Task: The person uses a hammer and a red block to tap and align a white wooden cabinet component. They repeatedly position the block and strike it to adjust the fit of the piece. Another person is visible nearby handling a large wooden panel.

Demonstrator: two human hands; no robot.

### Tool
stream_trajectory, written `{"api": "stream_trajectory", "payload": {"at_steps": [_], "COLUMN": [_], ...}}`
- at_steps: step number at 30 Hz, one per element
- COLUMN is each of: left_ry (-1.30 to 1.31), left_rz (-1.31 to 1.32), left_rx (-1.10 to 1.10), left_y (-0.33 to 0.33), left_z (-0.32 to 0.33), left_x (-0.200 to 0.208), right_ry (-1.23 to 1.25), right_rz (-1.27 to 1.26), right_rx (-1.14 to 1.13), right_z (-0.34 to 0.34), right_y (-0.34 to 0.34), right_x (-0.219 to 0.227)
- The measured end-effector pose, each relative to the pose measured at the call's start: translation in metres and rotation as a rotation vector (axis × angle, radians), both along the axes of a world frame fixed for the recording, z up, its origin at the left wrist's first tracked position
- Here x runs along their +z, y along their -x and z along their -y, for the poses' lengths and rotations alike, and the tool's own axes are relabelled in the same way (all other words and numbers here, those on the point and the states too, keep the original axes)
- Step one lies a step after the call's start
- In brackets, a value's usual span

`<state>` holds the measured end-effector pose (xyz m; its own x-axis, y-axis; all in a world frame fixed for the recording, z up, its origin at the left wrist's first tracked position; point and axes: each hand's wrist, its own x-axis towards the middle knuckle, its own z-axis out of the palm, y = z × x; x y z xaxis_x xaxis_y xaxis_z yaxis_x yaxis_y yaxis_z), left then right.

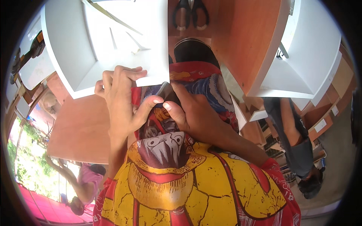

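Observation:
A white open box, which looks like a drawer or cabinet carcass, stands in front of me on the left. My left hand grips its near edge, fingers bent over the rim and thumb stretched toward my right thumb. At the box's near right corner, my right hand holds a small dark grey block against the edge. Fingers cover most of this block, so its kind is unclear. Both thumb tips nearly meet just below it.
Thin pale strips lie inside the box. On the right stands another white-lined box with a brown side panel. A brown board is at left. Two people, one in pink and one in dark clothes, are nearby.

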<state>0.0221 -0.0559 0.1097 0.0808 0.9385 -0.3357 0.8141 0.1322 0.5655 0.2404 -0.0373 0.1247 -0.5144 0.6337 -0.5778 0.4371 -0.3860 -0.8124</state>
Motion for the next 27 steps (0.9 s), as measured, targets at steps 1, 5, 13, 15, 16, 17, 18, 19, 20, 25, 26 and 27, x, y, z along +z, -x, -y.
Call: {"api": "stream_trajectory", "payload": {"at_steps": [1, 5, 13, 15, 16, 17, 18, 19, 20, 25, 26, 27], "left_ry": [-0.006, -0.018, -0.051, -0.06, -0.068, -0.067, -0.069, -0.071, -0.069, -0.086, -0.093, -0.097], "left_rz": [0.01, 0.026, 0.057, 0.067, 0.072, 0.08, 0.087, 0.093, 0.091, 0.061, 0.064, 0.066], "left_rx": [0.013, 0.024, 0.007, -0.012, -0.018, -0.01, -0.007, -0.005, 0.0, 0.01, 0.01, 0.009], "left_y": [-0.001, -0.003, 0.001, 0.003, 0.003, 0.002, 0.002, 0.001, 0.0, -0.001, -0.001, -0.002], "left_z": [0.001, -0.002, -0.006, -0.008, -0.009, -0.009, -0.011, -0.012, -0.014, -0.014, -0.014, -0.014], "left_x": [0.0, -0.001, -0.01, -0.011, -0.011, -0.012, -0.012, -0.012, -0.012, -0.015, -0.015, -0.016], "right_ry": [-0.013, 0.001, -0.073, -0.116, -0.14, -0.135, -0.133, -0.131, -0.14, -0.111, -0.111, -0.107], "right_rz": [0.007, 0.015, 0.021, 0.034, 0.04, 0.036, 0.031, 0.026, 0.026, 0.037, 0.032, 0.025], "right_rx": [-0.001, -0.01, 0.011, 0.009, 0.011, 0.009, 0.003, -0.003, 0.001, 0.025, 0.022, 0.019], "right_z": [0.001, -0.001, -0.006, -0.005, -0.006, -0.006, -0.008, -0.01, -0.012, -0.018, -0.019, -0.02], "right_y": [0.0, 0.001, -0.001, -0.002, -0.003, -0.003, -0.003, -0.003, -0.002, 0.0, 0.0, 0.0], "right_x": [0.0, 0.001, 0.001, 0.002, 0.003, 0.003, 0.003, 0.002, 0.001, -0.007, -0.008, -0.008]}}
